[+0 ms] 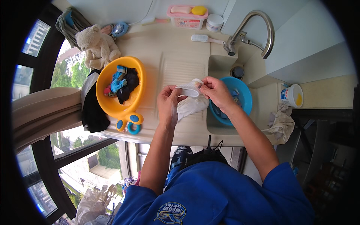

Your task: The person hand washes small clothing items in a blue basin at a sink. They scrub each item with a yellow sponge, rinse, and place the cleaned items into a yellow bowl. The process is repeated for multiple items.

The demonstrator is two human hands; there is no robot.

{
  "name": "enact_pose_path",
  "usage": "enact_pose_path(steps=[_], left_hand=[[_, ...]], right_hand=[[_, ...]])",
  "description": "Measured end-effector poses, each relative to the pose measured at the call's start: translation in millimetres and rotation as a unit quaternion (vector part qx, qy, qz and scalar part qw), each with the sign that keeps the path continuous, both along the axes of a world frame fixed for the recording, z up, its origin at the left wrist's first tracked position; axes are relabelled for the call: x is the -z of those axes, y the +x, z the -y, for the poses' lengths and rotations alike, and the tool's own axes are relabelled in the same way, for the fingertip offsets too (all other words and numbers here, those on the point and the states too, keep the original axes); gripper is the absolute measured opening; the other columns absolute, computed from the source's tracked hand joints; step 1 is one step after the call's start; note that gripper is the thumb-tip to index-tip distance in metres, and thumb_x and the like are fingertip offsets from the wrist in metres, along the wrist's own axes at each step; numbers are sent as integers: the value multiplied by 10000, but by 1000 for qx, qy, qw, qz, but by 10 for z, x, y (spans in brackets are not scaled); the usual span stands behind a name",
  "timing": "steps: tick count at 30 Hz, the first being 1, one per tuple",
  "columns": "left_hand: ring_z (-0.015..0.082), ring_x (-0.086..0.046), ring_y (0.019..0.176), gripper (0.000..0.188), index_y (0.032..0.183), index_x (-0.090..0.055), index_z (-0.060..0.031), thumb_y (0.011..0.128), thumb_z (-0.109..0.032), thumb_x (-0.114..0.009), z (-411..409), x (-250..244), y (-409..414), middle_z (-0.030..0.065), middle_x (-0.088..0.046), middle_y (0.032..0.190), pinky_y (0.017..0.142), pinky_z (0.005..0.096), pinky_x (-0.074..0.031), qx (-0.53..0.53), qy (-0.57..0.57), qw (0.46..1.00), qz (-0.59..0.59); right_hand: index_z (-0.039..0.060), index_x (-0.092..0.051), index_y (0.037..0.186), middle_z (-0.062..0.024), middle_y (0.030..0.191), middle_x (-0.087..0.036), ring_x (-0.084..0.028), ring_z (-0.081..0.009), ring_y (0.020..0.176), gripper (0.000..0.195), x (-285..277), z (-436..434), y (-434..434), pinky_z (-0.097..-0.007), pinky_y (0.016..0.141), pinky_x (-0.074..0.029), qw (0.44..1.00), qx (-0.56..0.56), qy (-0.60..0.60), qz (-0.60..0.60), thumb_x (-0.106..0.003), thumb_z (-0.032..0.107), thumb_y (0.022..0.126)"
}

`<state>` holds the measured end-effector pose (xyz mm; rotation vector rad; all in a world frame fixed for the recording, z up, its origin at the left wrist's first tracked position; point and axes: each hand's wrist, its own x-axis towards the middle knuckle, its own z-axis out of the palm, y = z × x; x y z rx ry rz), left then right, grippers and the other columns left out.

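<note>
A white knit sock (189, 89) is stretched between my two hands above the laundry sink's drainboard. My left hand (168, 102) pinches its left end, while my right hand (216, 91) grips the opposite edge between thumb and fingers. Below it, another white cloth item (191, 107), perhaps a second sock, lies on the ribbed drainboard (182, 66). Just right of it, a blue plastic basin (246, 97) stands in the sink bowl, holding water and some cloth, partly hidden by my right hand and forearm.
At left stands a yellow basin (101, 97) with wet blue and black clothes. A plush bear (97, 45) sits behind it. Towards the back are a scrub brush (201, 38), a pink soap box (187, 21) and a curved faucet (253, 14). A white tub (291, 95) lies at right.
</note>
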<state>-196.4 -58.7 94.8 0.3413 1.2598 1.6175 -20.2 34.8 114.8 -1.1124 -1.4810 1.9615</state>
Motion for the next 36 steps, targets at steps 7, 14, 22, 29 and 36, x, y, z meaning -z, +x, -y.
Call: enact_pose_path(steps=[7, 14, 22, 29, 36], left_hand=[[132, -662, 762, 62, 960, -631, 16, 916, -4, -669, -101, -265, -37, 55, -659, 878, 690, 279, -588, 20, -28, 997, -69], [111, -649, 735, 107, 974, -675, 36, 917, -46, -712, -175, -448, -172, 55, -698, 853, 647, 252, -529, 92, -26, 983, -155], [103, -626, 754, 82, 931, -665, 23, 919, -55, -687, -140, -376, -18, 52, -678, 866, 668, 249, -507, 39, -15, 974, -223], [127, -633, 789, 92, 1011, -627, -53, 972, -114, -684, -362, -298, -280, 30, -653, 916, 742, 274, -547, 117, 23, 993, 12], [84, -571, 702, 300, 1012, -619, -17, 863, -129, -853, -469, -666, -386, 5, -656, 830, 636, 239, -462, 271, 1, 944, -187]], right_hand=[[52, -616, 1185, -26, 970, -697, -627, -87, 848, 250, -266, 47, -162, -269, 708, -504, 999, 50, -4, -6, -722, 181, 998], [51, -619, 1222, -25, 964, -707, -635, -97, 833, 292, -249, -35, -197, -279, 675, -511, 999, -19, 32, 20, -731, 125, 962], [21, -641, 1182, -227, 959, -711, -685, -434, 858, 374, -92, -184, -147, -474, 765, -552, 867, -3, 425, 261, -684, 77, 815], [1, -697, 1050, -208, 856, -717, -694, -390, 808, 216, -138, -328, -312, -459, 738, -547, 896, -2, 400, 195, -639, 79, 857], [-23, -675, 1036, -155, 779, -680, -666, -257, 702, 210, -371, -405, -332, -395, 665, -529, 902, -25, 374, 216, -682, 89, 859]])
